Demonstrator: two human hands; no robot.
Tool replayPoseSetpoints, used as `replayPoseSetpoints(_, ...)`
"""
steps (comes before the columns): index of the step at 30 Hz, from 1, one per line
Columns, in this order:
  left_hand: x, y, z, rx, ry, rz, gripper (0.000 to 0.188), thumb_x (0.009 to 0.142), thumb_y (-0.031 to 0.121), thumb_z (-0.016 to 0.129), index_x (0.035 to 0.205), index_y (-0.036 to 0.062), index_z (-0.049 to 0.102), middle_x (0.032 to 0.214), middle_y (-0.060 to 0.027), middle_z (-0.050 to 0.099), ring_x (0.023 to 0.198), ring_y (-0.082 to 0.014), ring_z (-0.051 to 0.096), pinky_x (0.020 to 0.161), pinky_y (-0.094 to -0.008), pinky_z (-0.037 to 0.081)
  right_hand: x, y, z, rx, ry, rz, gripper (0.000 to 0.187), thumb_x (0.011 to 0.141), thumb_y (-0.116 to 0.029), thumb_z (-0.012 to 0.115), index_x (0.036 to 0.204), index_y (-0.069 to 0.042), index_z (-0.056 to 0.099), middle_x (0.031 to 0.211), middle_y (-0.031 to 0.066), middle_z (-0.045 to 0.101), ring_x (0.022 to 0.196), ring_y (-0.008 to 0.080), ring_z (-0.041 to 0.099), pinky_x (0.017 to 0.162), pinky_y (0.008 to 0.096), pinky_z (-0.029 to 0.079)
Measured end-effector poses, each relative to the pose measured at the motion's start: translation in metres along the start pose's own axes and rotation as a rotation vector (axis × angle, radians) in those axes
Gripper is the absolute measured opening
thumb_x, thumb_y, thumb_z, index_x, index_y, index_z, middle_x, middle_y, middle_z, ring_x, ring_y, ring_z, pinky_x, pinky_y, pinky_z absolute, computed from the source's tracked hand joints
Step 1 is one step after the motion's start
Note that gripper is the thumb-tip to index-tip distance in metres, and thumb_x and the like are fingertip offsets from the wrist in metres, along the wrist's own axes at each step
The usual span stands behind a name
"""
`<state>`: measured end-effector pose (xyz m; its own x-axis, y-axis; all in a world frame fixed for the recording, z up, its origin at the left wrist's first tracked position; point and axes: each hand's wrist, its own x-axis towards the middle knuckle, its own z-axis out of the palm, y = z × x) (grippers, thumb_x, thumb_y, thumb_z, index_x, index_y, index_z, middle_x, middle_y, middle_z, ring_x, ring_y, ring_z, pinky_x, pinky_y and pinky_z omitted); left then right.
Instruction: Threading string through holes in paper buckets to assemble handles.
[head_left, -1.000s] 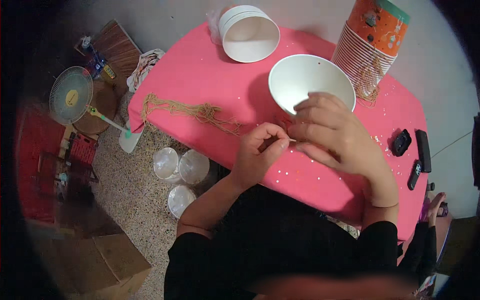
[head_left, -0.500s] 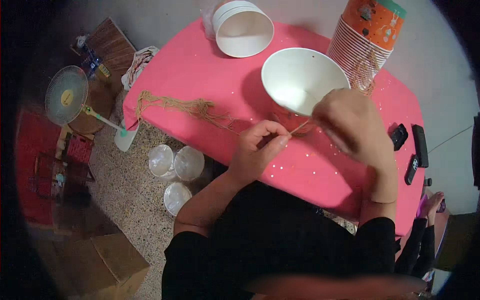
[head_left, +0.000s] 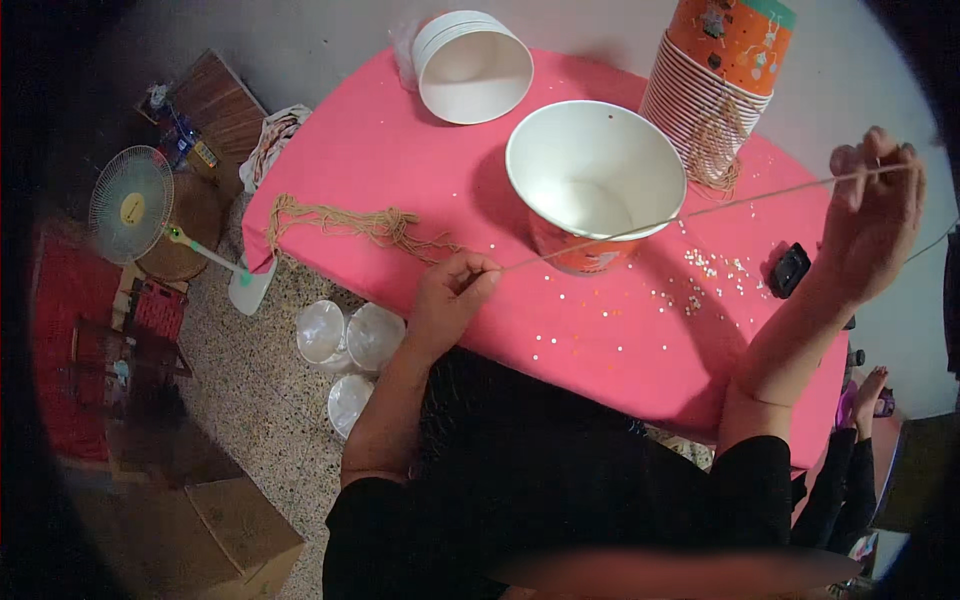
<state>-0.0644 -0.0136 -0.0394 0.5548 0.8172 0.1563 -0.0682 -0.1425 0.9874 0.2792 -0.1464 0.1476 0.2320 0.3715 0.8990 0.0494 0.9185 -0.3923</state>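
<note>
- While a thin tan string [head_left: 660,222] is stretched taut above the pink tabletop [head_left: 420,190], its near end is pinched by the left hand [head_left: 450,295], whose grip is closed on it at the tabletop's front edge.
- The far end is held by the raised right hand [head_left: 875,225], the fingers [head_left: 872,165] being closed on the string.
- The string is seen crossing in front of an open white paper bucket [head_left: 595,180].
- A bundle of tan strings [head_left: 350,222] is laid on the tabletop's left part, just beside the left hand.
- A second white bucket [head_left: 472,68] and a stack of orange buckets [head_left: 715,85] are set farther back.
- Small pale beads [head_left: 700,270] are scattered over the cloth.
- A small fan [head_left: 135,205] is seen on the floor at left.
</note>
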Motion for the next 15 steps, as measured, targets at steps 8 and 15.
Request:
replayPoseSetpoints(8, 0.001, -0.006, -0.013, 0.157, 0.037, -0.036, 0.01, 0.088, 0.011, 0.065, 0.092, 0.0025, 0.063, 0.082, 0.0036, 0.059, 0.078, -0.0042, 0.054, 0.07, -0.0216, 0.046, -0.005, -0.023, -0.012, 0.339, 0.01, 0.087, 0.033, 0.098, -0.021, 0.039, 0.122, 0.002, 0.045, 0.08, 0.0036, 0.053, 0.053, 0.0078, 0.041, 0.063, 0.0295, 0.035)
replayPoseSetpoints(15, 0.003, 0.014, 0.0, -0.077, 0.091, -0.146, 0.01, 0.088, 0.01, 0.063, 0.094, 0.003, 0.065, 0.077, 0.0027, 0.06, 0.064, -0.0044, 0.051, 0.057, -0.0205, 0.042, -0.018, -0.004, 0.041, 0.154, -0.534, 0.148, 0.014, 0.084, -0.004, 0.057, 0.096, 0.002, 0.059, 0.061, 0.0103, 0.058, 0.039, 0.0196, 0.052, 0.041, 0.0275, 0.044)
